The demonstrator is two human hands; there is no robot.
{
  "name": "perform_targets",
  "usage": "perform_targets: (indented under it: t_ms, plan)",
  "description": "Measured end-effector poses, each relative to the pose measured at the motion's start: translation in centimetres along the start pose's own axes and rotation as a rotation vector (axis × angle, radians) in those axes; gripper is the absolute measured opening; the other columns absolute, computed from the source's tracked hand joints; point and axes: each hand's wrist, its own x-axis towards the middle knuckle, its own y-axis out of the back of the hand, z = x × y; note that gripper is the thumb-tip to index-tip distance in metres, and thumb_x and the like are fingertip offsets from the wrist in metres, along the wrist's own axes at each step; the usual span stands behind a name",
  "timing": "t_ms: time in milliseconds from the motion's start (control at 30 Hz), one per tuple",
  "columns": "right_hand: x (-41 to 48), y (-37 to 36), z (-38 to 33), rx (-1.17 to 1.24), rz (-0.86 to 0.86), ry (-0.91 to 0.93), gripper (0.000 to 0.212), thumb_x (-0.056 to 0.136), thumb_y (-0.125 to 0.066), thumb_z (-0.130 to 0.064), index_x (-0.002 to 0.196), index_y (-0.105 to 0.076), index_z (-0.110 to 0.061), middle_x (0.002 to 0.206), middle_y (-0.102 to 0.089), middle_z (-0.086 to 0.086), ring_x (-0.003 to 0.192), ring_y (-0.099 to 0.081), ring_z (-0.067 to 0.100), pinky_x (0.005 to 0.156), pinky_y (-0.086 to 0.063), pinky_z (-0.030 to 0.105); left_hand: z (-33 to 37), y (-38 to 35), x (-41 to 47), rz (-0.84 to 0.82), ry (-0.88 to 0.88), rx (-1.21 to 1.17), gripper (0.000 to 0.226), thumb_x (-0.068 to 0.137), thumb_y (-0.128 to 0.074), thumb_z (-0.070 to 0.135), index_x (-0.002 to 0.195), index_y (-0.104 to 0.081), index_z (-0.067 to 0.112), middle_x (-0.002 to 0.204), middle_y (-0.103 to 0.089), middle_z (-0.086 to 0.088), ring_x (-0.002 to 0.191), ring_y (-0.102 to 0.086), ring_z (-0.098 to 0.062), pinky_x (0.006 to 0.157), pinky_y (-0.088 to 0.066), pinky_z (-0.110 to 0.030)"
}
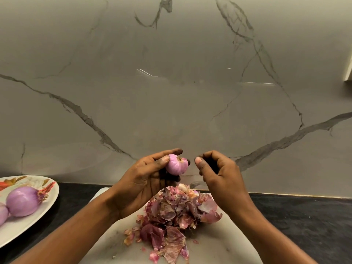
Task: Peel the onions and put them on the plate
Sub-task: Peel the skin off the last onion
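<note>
My left hand holds a small peeled pink onion between thumb and fingers, raised above the board with its root end facing me. Just right of it, my right hand hovers with fingers curled and thumb near the fingertips; I see nothing in it. A heap of purple onion skins lies on the white cutting board below both hands. At the left edge, a white plate with a floral pattern carries a large peeled onion and part of another onion.
The board and plate rest on a dark countertop. A grey marble-veined backsplash rises close behind the hands. Loose skin scraps reach the board's near edge.
</note>
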Motion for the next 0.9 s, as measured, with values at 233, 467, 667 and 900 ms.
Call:
perform_targets:
  t_ms: [233,467,667,900]
  plan:
    - [-0.7,-0.4,-0.9,0.179,-0.144,-0.015,0.020,0.083,-0.076,-0.042,0.102,-0.075,-0.037,0.097,-0.077,-0.022,0.093,-0.074,0.000,0.078,-0.059,0.018,-0.2,-0.4,0.0,0.020,-0.008,0.081,0.041,0.103,-0.058,0.019,0.144,-0.061,0.011,0.137,-0.068,-0.018,0.124,-0.067,-0.035,0.100,-0.060,-0.038]
    - [-0.1,-0.1,0.0,0.109,-0.012,-0.063,0.009,0.098,-0.072,-0.021,0.099,-0.078,-0.028,0.086,-0.076,-0.011,0.080,-0.071,0.008,0.072,-0.059,0.021,0.1,-0.6,-0.3,0.057,0.032,-0.059,0.041,0.104,-0.053,0.028,0.138,-0.067,0.009,0.134,-0.065,-0.033,0.097,-0.066,-0.032,0.085,-0.063,-0.034]
    - [-0.4,0.0,0.0,0.129,-0.060,-0.049,0.018,0.088,-0.082,-0.011,0.103,-0.083,-0.022,0.090,-0.080,-0.010,0.088,-0.076,0.008,0.078,-0.062,0.025,0.2,-0.5,0.3,0.231,0.035,-0.107,0.050,0.099,-0.057,0.040,0.125,-0.072,-0.001,0.108,-0.070,-0.026,0.082,-0.069,-0.029,0.073,-0.065,-0.034]
    - [-0.5,-0.1,-0.2,0.079,-0.134,-0.053,0.029,0.091,-0.077,-0.006,0.109,-0.081,-0.029,0.101,-0.080,-0.016,0.098,-0.076,0.007,0.085,-0.066,0.038,0.3,-0.7,0.4,0.327,0.024,0.061,0.054,0.096,-0.061,0.049,0.119,-0.069,0.002,0.106,-0.077,-0.027,0.070,-0.068,-0.022,0.060,-0.061,-0.025]
